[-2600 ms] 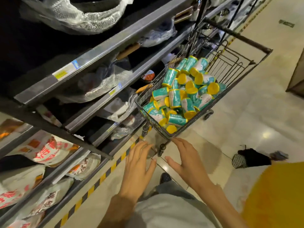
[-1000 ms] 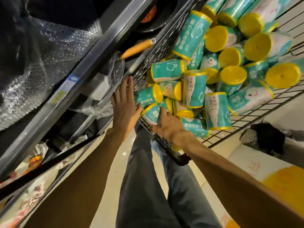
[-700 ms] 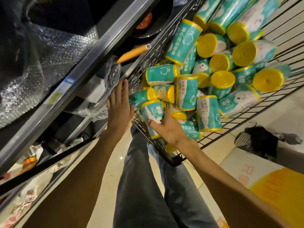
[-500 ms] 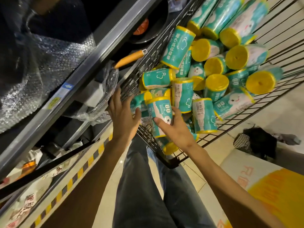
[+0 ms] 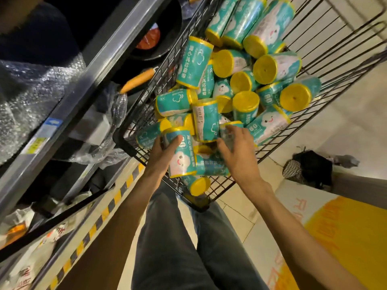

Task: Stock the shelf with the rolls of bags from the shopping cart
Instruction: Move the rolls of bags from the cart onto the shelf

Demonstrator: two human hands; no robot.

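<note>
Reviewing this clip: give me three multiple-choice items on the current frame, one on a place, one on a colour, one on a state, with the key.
1. Where does the shopping cart stand relative to the shelf?
A. on its right, close beside it
B. on its left
C. across the aisle

2. What colour are the round ends of the rolls of bags?
A. red
B. yellow
C. white

3. What is the left hand doing?
A. hanging idle
B. pressing flat on the shelf
C. holding an upright roll

Key: 1 A, the cart's wire side runs along the shelf edge; 2 B, every visible end is yellow; 3 C, its thumb and fingers wrap the roll.
</note>
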